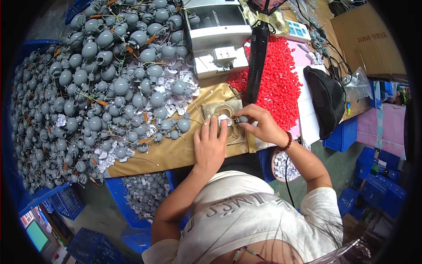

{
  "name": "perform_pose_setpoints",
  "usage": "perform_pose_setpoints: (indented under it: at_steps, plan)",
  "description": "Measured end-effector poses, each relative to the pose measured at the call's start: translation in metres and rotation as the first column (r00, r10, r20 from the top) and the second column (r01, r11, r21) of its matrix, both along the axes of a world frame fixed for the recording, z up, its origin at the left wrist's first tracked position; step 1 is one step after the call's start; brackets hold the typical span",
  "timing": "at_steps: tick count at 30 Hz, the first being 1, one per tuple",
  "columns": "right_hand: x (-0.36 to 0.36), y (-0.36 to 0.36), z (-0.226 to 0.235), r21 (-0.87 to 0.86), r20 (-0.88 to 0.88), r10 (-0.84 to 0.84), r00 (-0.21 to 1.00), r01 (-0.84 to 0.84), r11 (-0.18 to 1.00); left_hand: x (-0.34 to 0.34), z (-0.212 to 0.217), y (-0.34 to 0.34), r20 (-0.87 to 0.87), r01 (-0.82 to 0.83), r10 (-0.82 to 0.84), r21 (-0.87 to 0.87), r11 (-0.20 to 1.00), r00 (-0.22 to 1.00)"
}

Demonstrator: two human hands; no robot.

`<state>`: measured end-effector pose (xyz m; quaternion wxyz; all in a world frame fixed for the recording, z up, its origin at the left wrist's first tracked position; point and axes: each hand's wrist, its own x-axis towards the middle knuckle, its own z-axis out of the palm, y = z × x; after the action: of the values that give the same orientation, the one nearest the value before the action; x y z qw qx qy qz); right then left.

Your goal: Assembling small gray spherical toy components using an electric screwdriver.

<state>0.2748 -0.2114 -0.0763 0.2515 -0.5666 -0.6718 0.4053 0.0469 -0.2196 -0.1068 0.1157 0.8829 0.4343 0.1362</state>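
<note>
A square metal fixture with a rounded recess lies on the table in front of me. In its recess sits a small white plastic piece. My left hand rests on the fixture with its fingers stretched out flat, the fingertips touching the white piece. At the fixture's right side my right hand pinches a small grey rounded part between thumb and fingers. How that part meets the fixture is partly hidden by the fingers.
Grey ball-shaped housings with wires heap up at the left. Small red parts are piled beyond my right hand, beside an upright black post. A metal machine stands behind the fixture. A black pouch lies at the right.
</note>
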Motion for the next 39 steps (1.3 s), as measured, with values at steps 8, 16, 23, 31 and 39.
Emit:
perform_pose_setpoints:
  at_steps: [8,16,23,31,39]
  plan:
    - [-0.012,0.006,-0.034,-0.015,-0.434,-0.193,0.88,0.207,0.978,-0.003,-0.005,0.003,0.017,0.023,-0.024,0.056,0.998,1.0]
    - [-0.015,0.021,-0.027,-0.047,-0.486,-0.067,0.871,0.05,0.998,-0.004,-0.004,0.006,0.039,0.033,-0.035,0.053,0.998,0.999]
    - [-0.011,0.03,-0.017,-0.357,-0.605,-0.202,0.77,-0.035,0.934,-0.006,-0.003,0.008,0.087,0.049,-0.051,0.015,0.999,0.995]
    - [-0.013,0.033,-0.016,0.152,-0.015,0.084,0.996,-0.081,0.985,-0.009,-0.002,0.016,0.152,0.066,-0.067,0.009,0.998,0.986]
    - [-0.032,0.025,-0.008,0.177,0.19,-0.081,0.978,0.047,0.983,0.0,-0.003,0.027,0.243,-0.018,0.028,-0.045,0.999,0.97]
